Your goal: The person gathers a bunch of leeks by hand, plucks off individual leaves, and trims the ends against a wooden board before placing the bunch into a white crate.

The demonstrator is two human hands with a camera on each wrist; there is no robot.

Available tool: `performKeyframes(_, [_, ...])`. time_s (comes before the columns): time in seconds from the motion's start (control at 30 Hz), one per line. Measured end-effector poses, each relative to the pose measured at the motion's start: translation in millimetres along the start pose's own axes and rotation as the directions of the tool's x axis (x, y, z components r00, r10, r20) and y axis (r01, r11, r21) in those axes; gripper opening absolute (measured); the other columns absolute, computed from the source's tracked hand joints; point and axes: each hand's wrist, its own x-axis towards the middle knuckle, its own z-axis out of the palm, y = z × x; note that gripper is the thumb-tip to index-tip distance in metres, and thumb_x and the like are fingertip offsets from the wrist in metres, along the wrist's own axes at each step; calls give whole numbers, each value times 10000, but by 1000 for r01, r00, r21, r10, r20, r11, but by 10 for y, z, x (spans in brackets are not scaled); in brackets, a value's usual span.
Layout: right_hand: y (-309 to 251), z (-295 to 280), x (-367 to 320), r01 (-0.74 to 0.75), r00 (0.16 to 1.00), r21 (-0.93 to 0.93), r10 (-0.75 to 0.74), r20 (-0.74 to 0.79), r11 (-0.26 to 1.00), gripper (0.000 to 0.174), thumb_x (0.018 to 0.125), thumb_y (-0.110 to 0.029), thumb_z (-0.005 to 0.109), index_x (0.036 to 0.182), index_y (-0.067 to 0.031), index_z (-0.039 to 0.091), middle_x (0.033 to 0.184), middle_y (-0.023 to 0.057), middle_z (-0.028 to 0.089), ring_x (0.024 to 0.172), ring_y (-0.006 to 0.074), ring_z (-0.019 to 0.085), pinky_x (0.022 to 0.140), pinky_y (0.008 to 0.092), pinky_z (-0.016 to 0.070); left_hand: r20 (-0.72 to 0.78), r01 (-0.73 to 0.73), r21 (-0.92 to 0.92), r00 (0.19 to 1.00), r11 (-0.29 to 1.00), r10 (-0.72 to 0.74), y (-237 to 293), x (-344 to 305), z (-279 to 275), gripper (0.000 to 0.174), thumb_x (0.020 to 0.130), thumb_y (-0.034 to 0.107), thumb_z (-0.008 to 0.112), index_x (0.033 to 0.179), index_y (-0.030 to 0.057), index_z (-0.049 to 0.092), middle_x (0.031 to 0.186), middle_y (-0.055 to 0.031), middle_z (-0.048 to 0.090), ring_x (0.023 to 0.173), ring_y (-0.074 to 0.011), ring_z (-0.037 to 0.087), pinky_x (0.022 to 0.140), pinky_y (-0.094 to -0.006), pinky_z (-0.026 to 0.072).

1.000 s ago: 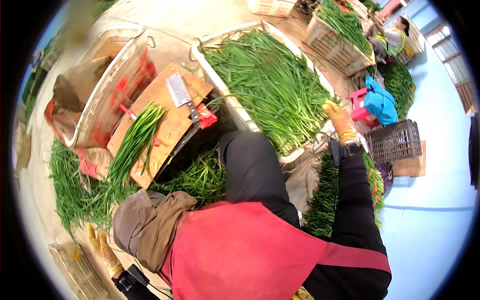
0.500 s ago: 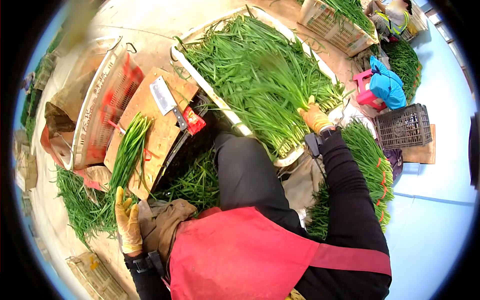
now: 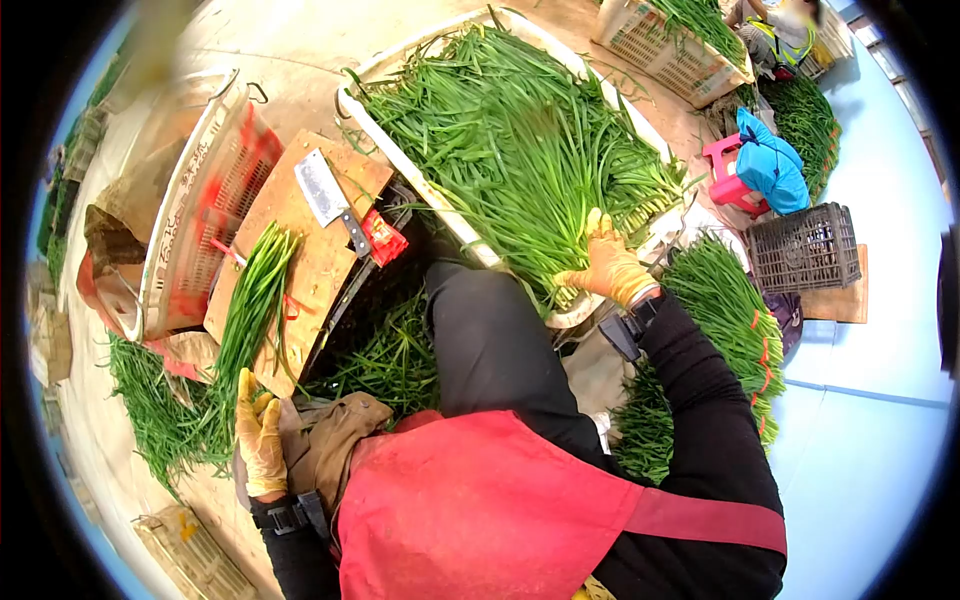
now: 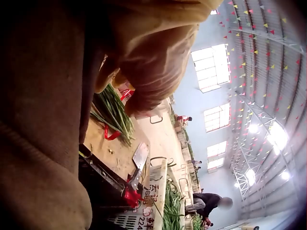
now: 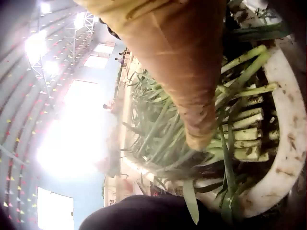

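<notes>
Yellow-gloved, the right hand (image 3: 612,268) rests with spread fingers on the pale stalk ends of loose green leafy stalks (image 3: 500,140) in a white crate (image 3: 440,205). The right wrist view shows its extended finger (image 5: 199,129) against the stalks (image 5: 247,136). The left hand (image 3: 260,445), also gloved, hangs with relaxed fingers beside the lap, holding nothing; it is just below the leafy end of a bundle (image 3: 252,305) on a wooden board (image 3: 325,255). A cleaver (image 3: 322,190) and red strips (image 3: 293,307) lie on the board.
A red-and-white basket (image 3: 195,215) stands left of the board. Tied bundles (image 3: 735,330) lie right of the crate, near a black crate (image 3: 805,248) and a pink stool (image 3: 728,180) with a blue cloth. Another person (image 3: 780,40) sits at the upper right.
The right hand moved left and down from the crate's right end, held stalks half a second ago, and now spreads its fingers over them. The left hand rose toward the board.
</notes>
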Motion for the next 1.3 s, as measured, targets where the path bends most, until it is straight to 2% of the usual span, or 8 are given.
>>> performKeyframes(0.17, [142,-16,272,-75,997,67,75,-3,995,1212,725,-467,793,1514,47,30,1531,299,235,1315,409,443,1076,425,401,0,2,-39,1000,999,-2,-73,14,-28,665,898,-26,589,1504,92,343,1452,-36,420,1051,-108,503,959,-238,404])
performKeyframes(0.27, [603,-125,660,-164,978,351,199,-66,922,849,774,-384,739,1391,86,394,1197,269,623,1121,360,611,975,388,472,-15,6,-35,1000,999,-6,-60,-33,-29,672,895,-30,596,1504,107,348,1429,-34,436,1038,-105,508,956,-239,407])
performKeyframes(0.57, [577,-73,767,-174,983,88,179,-52,981,899,749,-544,746,1286,132,497,1211,312,600,1158,353,600,998,373,462,-31,42,-10,999,999,-42,-98,-38,-35,680,894,-7,608,1509,122,347,1370,-33,469,1010,-110,514,949,-250,411])
performKeyframes(0.77, [614,-220,1055,-203,978,-67,200,-50,977,718,700,-325,779,1243,86,553,1199,298,611,1112,367,621,961,392,503,-10,35,30,999,999,-34,-80,-24,-49,689,886,-5,612,1509,116,345,1347,-26,485,977,-105,499,939,-244,408])
performKeyframes(0.93, [1044,-868,1110,-30,992,137,46,-120,990,597,643,-354,803,1046,62,658,956,230,702,872,324,683,807,378,540,13,34,-11,999,999,-34,-16,-66,-42,668,900,51,618,1505,80,338,1326,-30,495,1002,-103,497,947,-233,398])
performKeyframes(1.03, [983,-1017,740,68,993,634,-110,28,771,605,675,-288,806,1143,45,615,914,140,709,822,251,664,799,356,527,9,48,-4,999,999,-48,-14,-41,-24,662,903,68,611,1506,78,336,1322,-43,504,1025,-109,503,957,-237,398])
performKeyframes(1.17, [919,-435,708,43,993,180,-23,-112,983,656,664,-313,810,1151,78,608,1106,280,653,1028,385,640,925,394,500,-6,45,16,999,999,-45,-6,-32,2,668,891,-14,582,1506,99,346,1334,-39,510,963,-85,502,931,-219,411])
performKeyframes(1.3, [846,-19,711,-62,996,261,75,-43,963,630,661,-298,778,1128,92,612,1108,296,645,1036,403,634,918,405,497,15,46,5,999,999,-46,-64,-34,-29,668,890,-6,592,1504,93,347,1354,-47,505,953,-84,511,931,-223,415])
